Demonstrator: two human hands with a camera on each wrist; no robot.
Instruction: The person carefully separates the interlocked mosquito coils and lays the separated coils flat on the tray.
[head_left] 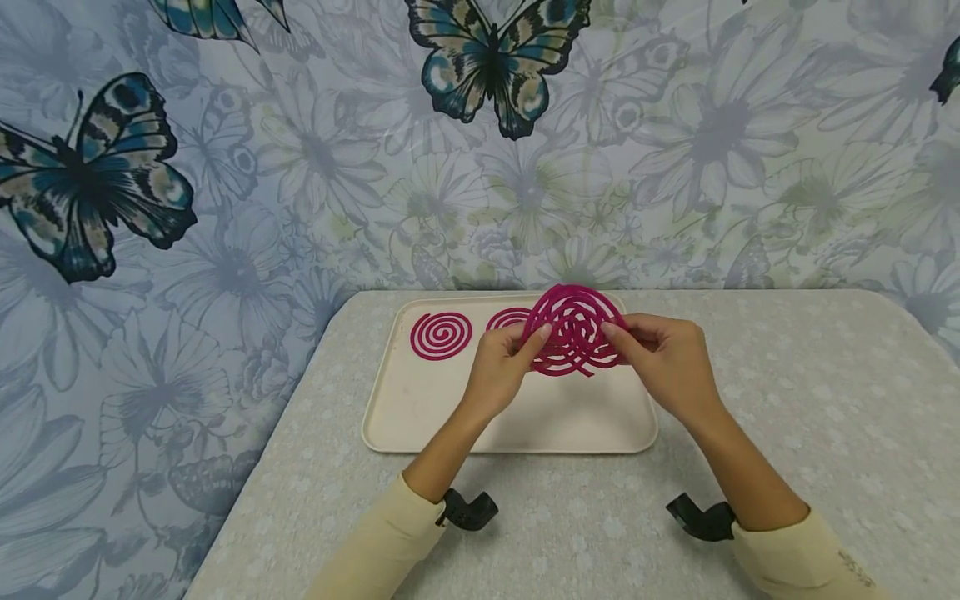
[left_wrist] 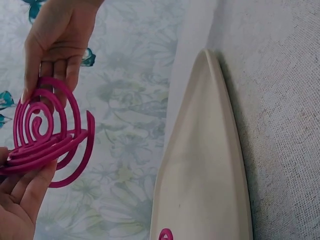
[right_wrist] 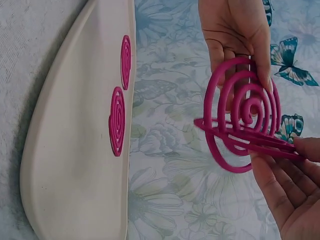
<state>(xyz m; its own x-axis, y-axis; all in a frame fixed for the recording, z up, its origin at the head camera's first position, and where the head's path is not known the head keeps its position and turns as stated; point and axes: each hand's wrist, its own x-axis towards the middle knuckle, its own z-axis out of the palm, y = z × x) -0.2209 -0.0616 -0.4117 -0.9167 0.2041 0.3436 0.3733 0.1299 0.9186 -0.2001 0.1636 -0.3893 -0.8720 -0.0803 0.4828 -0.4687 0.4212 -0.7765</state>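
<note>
Two magenta coiled spirals are crossed through one another above the tray, their coils overlapping in the head view. My left hand pinches one spiral at its left edge, thumb in front and fingers behind. On the other side my right hand pinches the second spiral between thumb and fingers. Seen from the wrists, the two coils stand at a steep angle to each other. Two more magenta items lie flat on the tray: a left spiral, and a middle spiral partly hidden behind my left hand.
The cream rectangular tray has a raised rim and rests on a pale patterned tablecloth. Behind the table is a wall covering with butterflies and flowers. A black mount sits at the left wrist, another black mount at the right.
</note>
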